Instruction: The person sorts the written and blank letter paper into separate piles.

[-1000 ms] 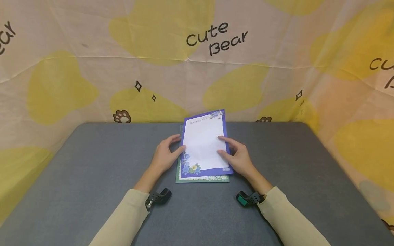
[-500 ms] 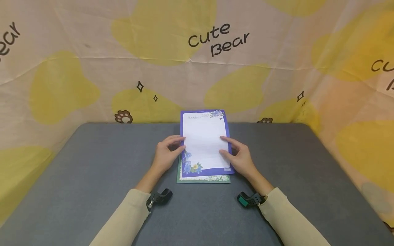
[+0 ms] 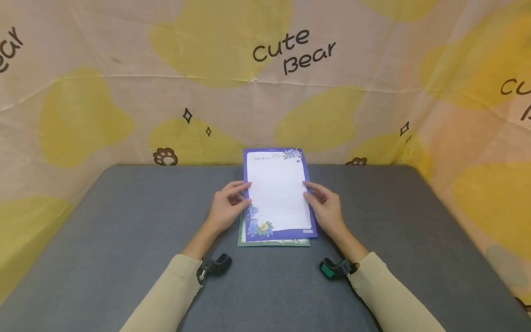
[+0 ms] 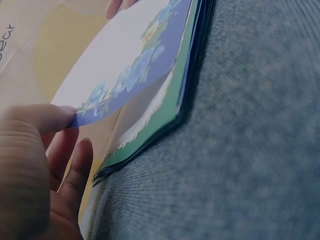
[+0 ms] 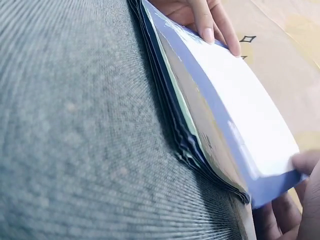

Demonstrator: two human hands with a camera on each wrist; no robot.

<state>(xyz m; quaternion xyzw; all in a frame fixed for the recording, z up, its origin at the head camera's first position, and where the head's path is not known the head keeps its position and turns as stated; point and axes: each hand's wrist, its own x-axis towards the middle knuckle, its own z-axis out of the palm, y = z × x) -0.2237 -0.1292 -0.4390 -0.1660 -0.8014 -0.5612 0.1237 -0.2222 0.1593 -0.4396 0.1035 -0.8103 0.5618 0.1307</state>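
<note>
From my remote place I see one white paper sheet with a purple border and blue flowers (image 3: pixel 278 193), and it is the thing between the two hands. The left hand (image 3: pixel 226 207) pinches its left long edge, with the thumb upon the printed face and other fingers below. The right hand (image 3: pixel 327 207) pinches the right long edge in a similar way; I judge this opposite hold is chosen because thin paper bends easily and needs support from both sides.

Under the sheet, a pile of green-bordered, flower-printed paper (image 3: pixel 290 242) lies flat on the dark grey, cloth-like tabletop (image 3: pixel 124 240), about midway between its left and right edges and nearer to the far edge. The wrist views show a gap between the sheet and the pile, so the sheet is raised at its near part. Its near end does not cover the green strip completely, and its near right corner reaches outside the pile; maybe the two are not exactly aligned. The sheet's small handwriting I cannot read.
</note>
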